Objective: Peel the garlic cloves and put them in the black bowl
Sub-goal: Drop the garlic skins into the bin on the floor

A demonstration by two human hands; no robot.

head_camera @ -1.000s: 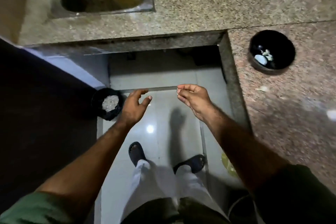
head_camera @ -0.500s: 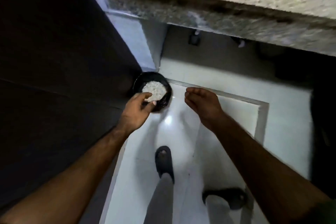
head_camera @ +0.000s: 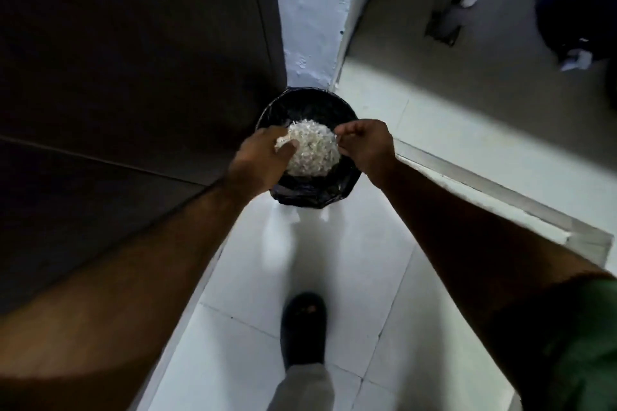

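A small bin lined with a black bag [head_camera: 302,100] stands on the floor in a corner, heaped with white garlic skins [head_camera: 314,152]. Both my hands hover over it. My left hand [head_camera: 260,157] is at the bin's left edge, and its thumb and fingers pinch a few pale skins just above the heap. My right hand [head_camera: 365,147] is at the right edge with its fingers curled together, and I see nothing in them. The black bowl and the garlic cloves are out of view.
A dark cabinet door [head_camera: 133,77] fills the left side. A pale wall corner [head_camera: 314,10] rises behind the bin. A raised tile ledge [head_camera: 500,207] runs along the right. My foot in a dark sandal [head_camera: 303,327] stands on the white floor tiles.
I have turned from the counter and bent down to the bin. Both hands moved from mid-air to just above the heap of skins, and the counter with the black bowl left the view.
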